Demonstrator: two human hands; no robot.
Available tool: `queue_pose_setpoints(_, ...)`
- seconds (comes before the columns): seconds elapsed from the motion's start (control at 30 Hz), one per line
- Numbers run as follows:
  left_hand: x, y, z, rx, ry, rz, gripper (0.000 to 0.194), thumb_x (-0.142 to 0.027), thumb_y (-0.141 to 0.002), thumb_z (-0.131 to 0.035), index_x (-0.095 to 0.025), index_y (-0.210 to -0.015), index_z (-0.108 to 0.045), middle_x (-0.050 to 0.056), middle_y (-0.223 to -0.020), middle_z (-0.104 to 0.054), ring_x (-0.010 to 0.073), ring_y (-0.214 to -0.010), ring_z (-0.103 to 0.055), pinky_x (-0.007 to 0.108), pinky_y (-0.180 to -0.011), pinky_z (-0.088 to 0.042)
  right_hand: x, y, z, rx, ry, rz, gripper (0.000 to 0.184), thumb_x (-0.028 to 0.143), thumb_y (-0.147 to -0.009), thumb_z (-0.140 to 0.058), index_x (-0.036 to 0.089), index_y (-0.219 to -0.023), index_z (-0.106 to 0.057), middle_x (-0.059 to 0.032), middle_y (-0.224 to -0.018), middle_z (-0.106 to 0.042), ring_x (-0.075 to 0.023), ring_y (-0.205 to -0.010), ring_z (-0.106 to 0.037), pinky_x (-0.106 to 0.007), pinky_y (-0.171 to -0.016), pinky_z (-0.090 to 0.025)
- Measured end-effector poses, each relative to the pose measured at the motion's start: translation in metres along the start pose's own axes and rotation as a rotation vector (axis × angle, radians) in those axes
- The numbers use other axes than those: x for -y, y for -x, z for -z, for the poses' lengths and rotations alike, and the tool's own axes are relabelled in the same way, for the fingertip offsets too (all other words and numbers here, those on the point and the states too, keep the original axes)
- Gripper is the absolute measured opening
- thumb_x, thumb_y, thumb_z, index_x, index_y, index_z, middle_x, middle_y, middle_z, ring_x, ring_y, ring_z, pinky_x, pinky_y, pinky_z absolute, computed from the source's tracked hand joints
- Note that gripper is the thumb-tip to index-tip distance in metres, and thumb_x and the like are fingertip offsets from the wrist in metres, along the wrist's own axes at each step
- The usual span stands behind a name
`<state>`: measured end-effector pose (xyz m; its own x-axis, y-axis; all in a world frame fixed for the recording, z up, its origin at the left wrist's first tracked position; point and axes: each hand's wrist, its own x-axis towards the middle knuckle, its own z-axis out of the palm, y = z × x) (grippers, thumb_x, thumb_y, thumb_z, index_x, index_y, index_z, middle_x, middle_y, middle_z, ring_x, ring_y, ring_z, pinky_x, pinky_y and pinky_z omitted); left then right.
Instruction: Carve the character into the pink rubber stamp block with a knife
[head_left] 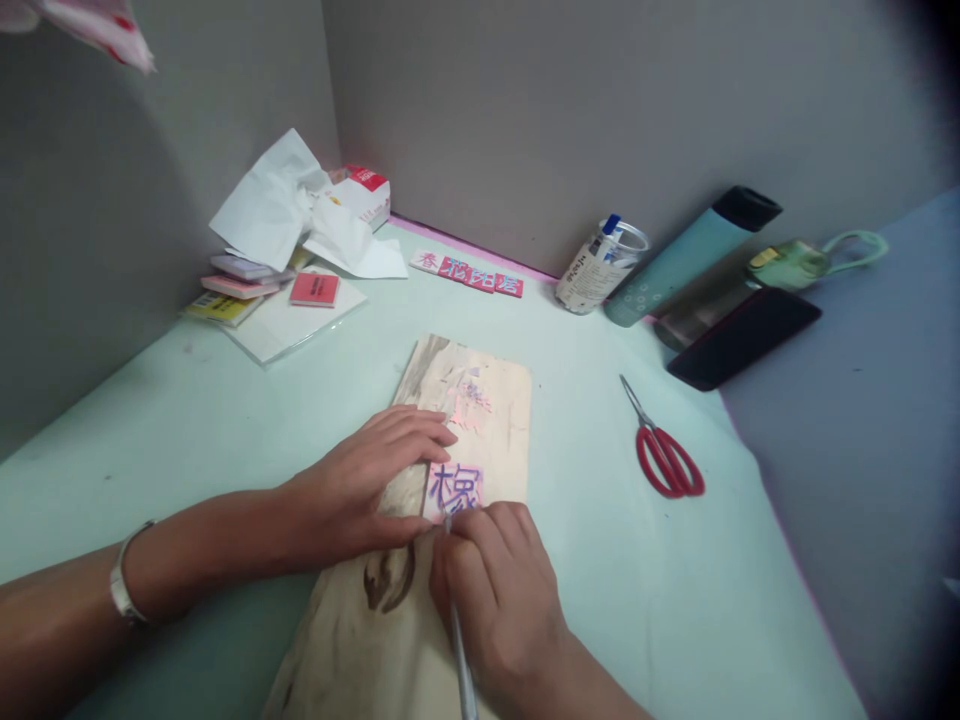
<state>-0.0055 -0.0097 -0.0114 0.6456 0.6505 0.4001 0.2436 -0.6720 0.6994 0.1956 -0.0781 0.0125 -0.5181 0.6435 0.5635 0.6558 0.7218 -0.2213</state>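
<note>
A square pink block with a large purple character on it lies on the wooden board. My left hand bears on it from the left, index finger at its top edge and thumb at its lower left corner, pinning it between them. Wrapped round a slim silver carving knife, my right hand rests at the block's lower edge. The knife's tip meets the block there, though the fingers partly hide the contact. Pink and purple shavings are scattered on the board above the block.
Red-handled scissors lie to the right. Behind them are a dark phone, a teal bottle and a can holding pens. Small carved red tiles line the back edge. Crumpled tissues and coloured blocks sit back left.
</note>
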Motion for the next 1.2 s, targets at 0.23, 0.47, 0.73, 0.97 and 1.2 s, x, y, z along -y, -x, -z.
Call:
queue_pose_setpoints(0.23,0.002,0.001,-0.002,-0.013,0.01,-0.003,0.042,-0.032,-0.091,-0.073,-0.021,-0.128,-0.055,0.014,-0.135,-0.061,0.0322,-0.137,-0.049,0.053,-0.119,-0.035,0.003,0.001,0.0,0.003,0.027,0.004,0.03,0.004,-0.098,-0.04,0.017,-0.077,-0.057,-0.0053,-0.069,-0.056,-0.0199,-0.065,-0.043,-0.034,-0.062,-0.034)
queue_pose_setpoints(0.47,0.002,0.0,-0.002,-0.015,0.004,0.003,0.04,-0.032,-0.091,-0.072,-0.021,-0.125,-0.055,0.014,-0.135,-0.061,0.0319,-0.137,-0.049,0.053,-0.118,-0.035,0.002,0.001,0.0,0.005,0.069,-0.01,0.03,0.005,-0.098,-0.041,0.019,-0.077,-0.055,-0.0046,-0.067,-0.054,-0.0203,-0.064,-0.042,-0.034,-0.062,-0.034)
queue_pose_setpoints(0.73,0.001,0.0,-0.001,0.01,0.008,-0.014,0.042,-0.03,-0.092,-0.073,-0.019,-0.127,-0.054,0.015,-0.134,-0.061,0.0311,-0.139,-0.047,0.052,-0.119,-0.034,-0.008,0.013,-0.004,-0.124,-0.426,-0.368,0.009,0.015,-0.097,-0.059,0.023,-0.093,-0.06,-0.0024,-0.08,-0.065,-0.018,-0.069,-0.062,-0.03,-0.061,-0.046)
queue_pose_setpoints(0.97,0.004,0.003,0.008,0.125,-0.025,-0.023,0.049,-0.027,-0.095,-0.066,-0.023,-0.142,-0.05,0.013,-0.149,-0.052,0.0316,-0.145,-0.039,0.053,-0.124,-0.026,-0.019,0.001,0.01,-0.157,-0.801,-0.725,0.011,0.015,-0.088,-0.072,0.026,-0.089,-0.075,0.0001,-0.082,-0.072,-0.0149,-0.073,-0.067,-0.022,-0.064,-0.052)
queue_pose_setpoints(1.2,-0.01,0.007,-0.002,0.015,-0.06,0.187,0.059,-0.041,-0.092,-0.07,-0.023,-0.14,-0.043,0.014,-0.145,-0.049,0.032,-0.144,-0.038,0.05,-0.119,-0.035,-0.02,-0.003,0.011,-0.285,-0.81,-0.821,0.013,0.029,-0.091,-0.071,0.023,-0.08,-0.074,-0.0014,-0.08,-0.072,-0.016,-0.077,-0.069,-0.023,-0.07,-0.055)
